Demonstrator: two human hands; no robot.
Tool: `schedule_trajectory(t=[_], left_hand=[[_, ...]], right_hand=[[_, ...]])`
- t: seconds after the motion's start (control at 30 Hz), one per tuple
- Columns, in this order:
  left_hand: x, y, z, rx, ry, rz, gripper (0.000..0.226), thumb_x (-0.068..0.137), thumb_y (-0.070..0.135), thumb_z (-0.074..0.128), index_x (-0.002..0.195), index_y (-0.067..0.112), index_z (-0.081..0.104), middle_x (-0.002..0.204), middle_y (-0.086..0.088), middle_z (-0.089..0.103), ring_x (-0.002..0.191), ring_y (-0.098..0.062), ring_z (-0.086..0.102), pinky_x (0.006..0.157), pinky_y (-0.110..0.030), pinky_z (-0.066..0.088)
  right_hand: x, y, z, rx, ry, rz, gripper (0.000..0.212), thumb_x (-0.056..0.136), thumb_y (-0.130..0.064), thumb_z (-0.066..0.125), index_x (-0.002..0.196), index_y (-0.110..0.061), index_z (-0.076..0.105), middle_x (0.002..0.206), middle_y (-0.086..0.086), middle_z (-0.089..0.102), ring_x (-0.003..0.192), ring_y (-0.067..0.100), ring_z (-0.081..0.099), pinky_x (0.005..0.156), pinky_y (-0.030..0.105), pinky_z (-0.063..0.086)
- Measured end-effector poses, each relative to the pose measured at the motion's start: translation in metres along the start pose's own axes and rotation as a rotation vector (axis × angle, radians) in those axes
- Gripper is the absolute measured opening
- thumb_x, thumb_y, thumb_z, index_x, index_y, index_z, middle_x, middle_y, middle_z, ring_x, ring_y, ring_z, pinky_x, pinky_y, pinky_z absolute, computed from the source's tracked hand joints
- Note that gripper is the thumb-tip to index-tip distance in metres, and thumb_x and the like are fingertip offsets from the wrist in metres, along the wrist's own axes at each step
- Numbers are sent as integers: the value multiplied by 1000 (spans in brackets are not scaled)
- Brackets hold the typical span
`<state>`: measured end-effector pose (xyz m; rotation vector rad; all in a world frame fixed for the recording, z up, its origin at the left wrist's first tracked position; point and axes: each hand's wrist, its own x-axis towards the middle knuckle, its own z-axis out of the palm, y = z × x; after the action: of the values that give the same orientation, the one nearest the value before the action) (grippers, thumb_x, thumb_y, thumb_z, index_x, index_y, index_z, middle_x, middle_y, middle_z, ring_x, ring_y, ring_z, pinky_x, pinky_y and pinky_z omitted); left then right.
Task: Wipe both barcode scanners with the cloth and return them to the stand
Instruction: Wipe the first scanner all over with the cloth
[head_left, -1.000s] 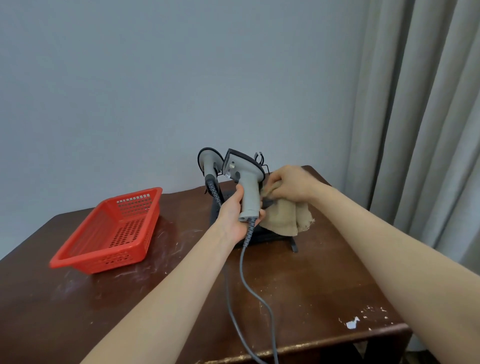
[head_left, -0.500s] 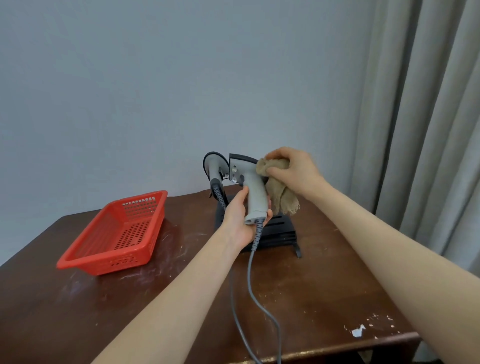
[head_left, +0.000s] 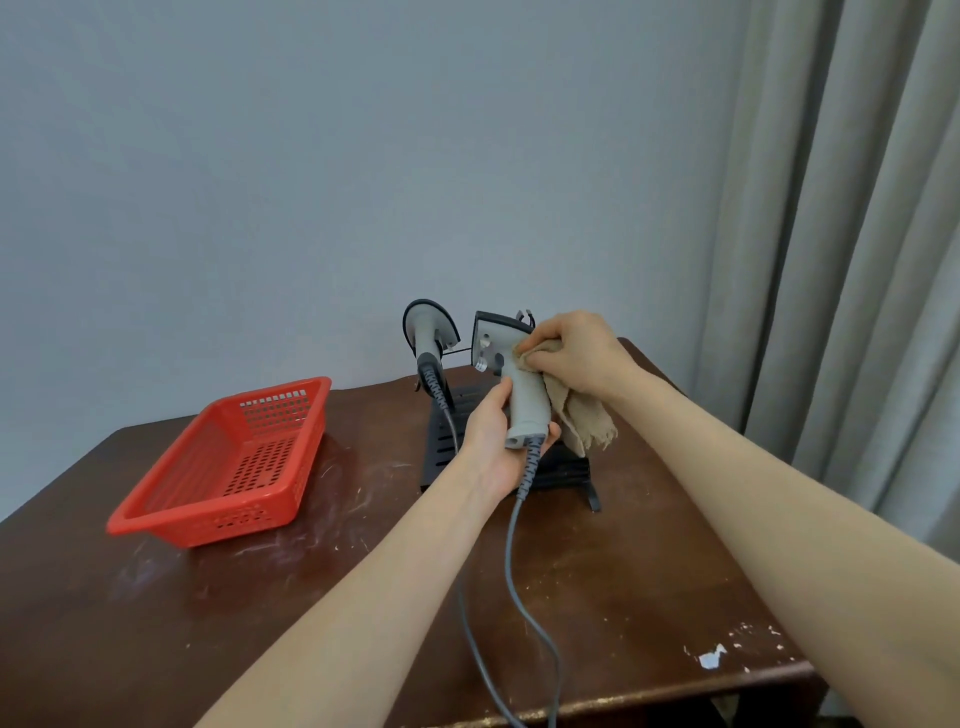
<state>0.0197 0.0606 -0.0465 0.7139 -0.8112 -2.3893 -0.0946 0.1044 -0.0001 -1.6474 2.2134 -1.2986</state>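
Note:
My left hand (head_left: 491, 441) grips the handle of a grey barcode scanner (head_left: 522, 400), holding it upright above the black stand (head_left: 561, 470). My right hand (head_left: 576, 356) presses a bunched beige cloth (head_left: 576, 421) against the scanner's head and upper handle; the cloth's loose end hangs down beside the handle. The scanner's grey cable (head_left: 511, 561) trails toward the table's front edge. A second grey scanner (head_left: 428, 338) sits upright on the stand's left side, its own cable running down behind my left wrist.
A red plastic basket (head_left: 228, 467) sits on the left of the dark wooden table (head_left: 649, 571). A grey curtain (head_left: 841, 260) hangs at the right, close to the table's edge. White paint chips (head_left: 711, 657) mark the table's front right.
My right hand with the cloth rose from beside the handle to the scanner's head, and has now slid slightly down onto the neck. My left hand keeps the scanner upright.

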Motion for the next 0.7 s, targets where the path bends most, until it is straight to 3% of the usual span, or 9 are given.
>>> schedule_trajectory(t=[0.07, 0.13, 0.23, 0.37, 0.43, 0.53, 0.63, 0.7], left_hand=[[1, 2, -1, -22, 3, -10, 37, 98, 38, 43, 111, 6, 57, 88, -11, 61, 69, -21, 56, 43, -24, 49], [3, 4, -5, -23, 10, 6, 37, 99, 40, 41, 108, 8, 59, 85, -10, 63, 67, -21, 58, 43, -24, 49], [3, 5, -7, -6, 16, 24, 36, 99, 42, 40, 102, 12, 60, 81, -7, 63, 66, -18, 58, 44, -22, 49], [0, 4, -2, -29, 12, 3, 40, 98, 41, 44, 111, 6, 58, 86, -12, 62, 66, -22, 58, 42, -24, 50], [-1, 6, 0, -43, 8, 4, 41, 97, 40, 45, 111, 4, 57, 86, -12, 61, 66, -22, 56, 43, -24, 49], [0, 9, -4, -56, 3, -5, 40, 99, 41, 41, 108, 6, 58, 84, -11, 62, 65, -21, 57, 43, -23, 49], [2, 7, -9, -47, 8, -6, 37, 98, 42, 41, 102, 9, 58, 79, -8, 64, 61, -19, 59, 44, -22, 49], [1, 5, -8, -51, 8, -14, 37, 99, 41, 41, 102, 9, 59, 76, -7, 64, 59, -18, 59, 44, -22, 49]], right_hand=[[-3, 1, 1, 57, -42, 0, 11, 81, -16, 69, 88, -22, 75, 102, -7, 71, 94, 5, 59, 78, 12, 43], [-11, -4, -1, 107, -197, -24, 11, 80, -15, 70, 84, -25, 74, 98, -7, 72, 88, 2, 60, 74, 7, 45], [-17, -6, -1, 105, -318, -27, 13, 78, -15, 71, 84, -26, 75, 92, -5, 72, 88, 7, 62, 75, 16, 49], [-6, 0, 4, 77, -8, 28, 11, 81, -18, 67, 85, -27, 71, 96, -6, 70, 94, 7, 59, 73, 17, 41], [-4, 2, 5, 96, 50, 32, 10, 82, -19, 68, 88, -26, 72, 100, -5, 71, 96, 7, 59, 75, 17, 40], [-12, -3, 1, 127, -157, -20, 12, 81, -17, 70, 87, -27, 74, 99, -8, 72, 92, 3, 61, 77, 13, 44], [-22, -8, -2, 170, -412, -35, 19, 78, -13, 72, 77, -32, 73, 79, -17, 72, 80, -5, 64, 74, 12, 48], [-20, -6, -1, 162, -367, -23, 13, 78, -13, 72, 80, -26, 74, 78, -15, 71, 81, -2, 63, 74, 14, 48]])
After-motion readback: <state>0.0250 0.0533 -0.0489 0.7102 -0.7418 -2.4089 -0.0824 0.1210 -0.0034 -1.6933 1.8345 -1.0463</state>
